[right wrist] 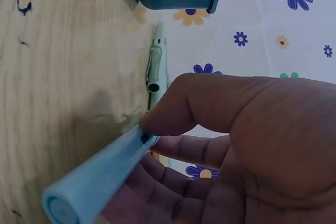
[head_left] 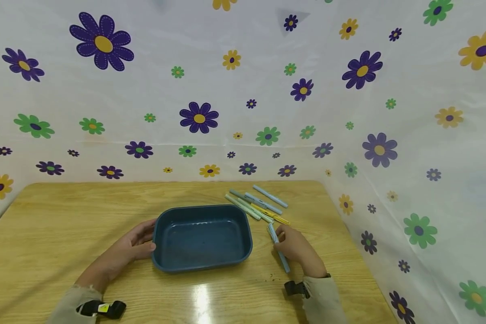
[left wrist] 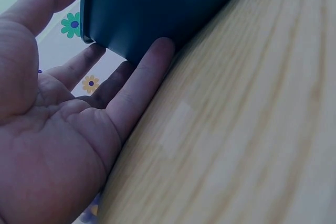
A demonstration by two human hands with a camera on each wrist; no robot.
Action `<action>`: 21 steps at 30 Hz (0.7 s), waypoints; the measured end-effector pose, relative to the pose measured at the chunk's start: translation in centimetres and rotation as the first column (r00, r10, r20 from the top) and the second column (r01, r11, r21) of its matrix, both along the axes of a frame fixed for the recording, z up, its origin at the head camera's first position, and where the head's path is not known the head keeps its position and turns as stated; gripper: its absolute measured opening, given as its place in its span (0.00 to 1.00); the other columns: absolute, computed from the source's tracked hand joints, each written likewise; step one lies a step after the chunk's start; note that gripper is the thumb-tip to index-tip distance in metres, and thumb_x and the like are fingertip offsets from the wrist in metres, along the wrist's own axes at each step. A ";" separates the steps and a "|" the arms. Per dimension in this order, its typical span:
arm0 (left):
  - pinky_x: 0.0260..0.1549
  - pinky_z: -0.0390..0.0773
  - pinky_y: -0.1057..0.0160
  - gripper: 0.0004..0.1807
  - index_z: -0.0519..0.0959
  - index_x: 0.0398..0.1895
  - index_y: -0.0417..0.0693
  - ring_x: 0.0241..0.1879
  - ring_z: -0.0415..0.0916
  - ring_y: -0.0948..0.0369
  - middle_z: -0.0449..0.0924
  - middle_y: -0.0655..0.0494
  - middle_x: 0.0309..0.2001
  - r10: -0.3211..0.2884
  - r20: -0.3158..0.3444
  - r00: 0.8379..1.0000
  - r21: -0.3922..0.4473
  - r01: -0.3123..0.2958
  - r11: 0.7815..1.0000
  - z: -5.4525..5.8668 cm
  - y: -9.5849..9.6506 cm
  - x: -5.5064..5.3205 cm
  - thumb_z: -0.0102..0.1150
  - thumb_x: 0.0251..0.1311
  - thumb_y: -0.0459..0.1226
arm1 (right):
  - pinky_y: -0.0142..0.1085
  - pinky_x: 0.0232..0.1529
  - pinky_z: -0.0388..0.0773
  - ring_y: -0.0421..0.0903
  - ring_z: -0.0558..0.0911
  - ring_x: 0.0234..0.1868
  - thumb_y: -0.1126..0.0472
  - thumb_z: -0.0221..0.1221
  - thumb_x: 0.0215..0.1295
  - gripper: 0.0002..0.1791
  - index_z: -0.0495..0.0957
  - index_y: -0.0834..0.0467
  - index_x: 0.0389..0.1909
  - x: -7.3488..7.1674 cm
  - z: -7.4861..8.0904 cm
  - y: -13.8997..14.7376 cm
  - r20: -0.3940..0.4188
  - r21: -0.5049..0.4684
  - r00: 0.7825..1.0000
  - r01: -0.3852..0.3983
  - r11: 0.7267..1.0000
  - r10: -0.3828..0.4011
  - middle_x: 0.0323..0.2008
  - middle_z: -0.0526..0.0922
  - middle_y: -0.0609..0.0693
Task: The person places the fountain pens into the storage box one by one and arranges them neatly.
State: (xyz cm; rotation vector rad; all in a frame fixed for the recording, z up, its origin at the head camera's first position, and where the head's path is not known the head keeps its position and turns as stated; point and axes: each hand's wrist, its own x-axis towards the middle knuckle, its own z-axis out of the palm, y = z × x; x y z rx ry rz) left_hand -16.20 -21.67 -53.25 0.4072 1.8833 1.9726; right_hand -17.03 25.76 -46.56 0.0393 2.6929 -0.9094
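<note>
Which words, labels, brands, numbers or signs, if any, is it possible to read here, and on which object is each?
No readable text in any view.
Label on the black strap at the left wrist: too small to read.
Pen in the right hand and loose pens: no lettering can be made out.

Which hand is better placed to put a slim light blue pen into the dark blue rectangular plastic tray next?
Probably the right hand: it pinches such a pen beside the tray, while the left hand touches the tray's opposite side.
</note>
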 end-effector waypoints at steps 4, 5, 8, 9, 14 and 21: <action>0.54 0.82 0.56 0.38 0.48 0.84 0.45 0.65 0.72 0.66 0.53 0.34 0.78 0.009 0.012 1.000 -0.013 -0.009 1.000 0.0 -0.1 0.1 0.53 0.76 0.32 | 0.43 0.31 0.79 0.51 0.81 0.35 0.68 0.60 0.69 0.17 0.74 0.61 0.58 0.1 0.3 0.3 -0.016 -0.102 0.999 0.036 0.994 -0.038 0.46 0.81 0.60; 0.55 0.82 0.56 0.38 0.48 0.84 0.45 0.65 0.72 0.66 0.53 0.34 0.78 0.011 0.013 1.000 -0.013 -0.011 1.000 0.1 0.0 0.1 0.53 0.76 0.32 | 0.43 0.30 0.80 0.50 0.81 0.34 0.68 0.60 0.70 0.17 0.74 0.61 0.58 0.0 0.3 0.3 -0.025 -0.133 0.998 0.051 0.990 -0.054 0.45 0.81 0.59; 0.55 0.82 0.57 0.38 0.49 0.83 0.44 0.65 0.72 0.66 0.54 0.34 0.77 0.014 0.015 1.000 -0.011 -0.014 1.000 0.0 -0.1 0.2 0.53 0.76 0.32 | 0.42 0.30 0.83 0.49 0.80 0.34 0.67 0.61 0.72 0.20 0.72 0.59 0.63 -0.3 0.3 0.4 -0.075 -0.216 0.993 0.074 0.974 -0.092 0.42 0.79 0.57; 0.55 0.82 0.56 0.38 0.49 0.83 0.44 0.65 0.72 0.66 0.54 0.33 0.77 0.013 0.015 1.000 -0.008 -0.013 1.000 0.0 -0.1 0.2 0.53 0.76 0.32 | 0.42 0.30 0.84 0.49 0.81 0.34 0.67 0.61 0.72 0.21 0.72 0.58 0.64 -0.4 0.3 0.3 -0.094 -0.240 0.990 0.084 0.967 -0.109 0.42 0.79 0.56; 0.55 0.82 0.55 0.38 0.49 0.83 0.45 0.66 0.72 0.64 0.54 0.34 0.77 0.008 0.022 1.000 -0.002 -0.008 1.000 -0.2 -0.2 0.3 0.53 0.76 0.32 | 0.44 0.33 0.87 0.49 0.84 0.39 0.64 0.64 0.72 0.26 0.71 0.55 0.68 -0.8 0.3 -0.1 -0.166 -0.326 0.971 0.111 0.939 -0.173 0.45 0.81 0.56; 0.55 0.82 0.53 0.37 0.51 0.83 0.48 0.66 0.72 0.63 0.56 0.38 0.77 0.019 0.029 0.999 -0.009 -0.018 1.000 -0.2 0.0 0.1 0.53 0.75 0.32 | 0.46 0.34 0.88 0.50 0.84 0.38 0.63 0.64 0.72 0.26 0.72 0.52 0.69 -1.0 0.5 -0.5 -0.222 -0.384 0.950 0.121 0.915 -0.219 0.45 0.80 0.57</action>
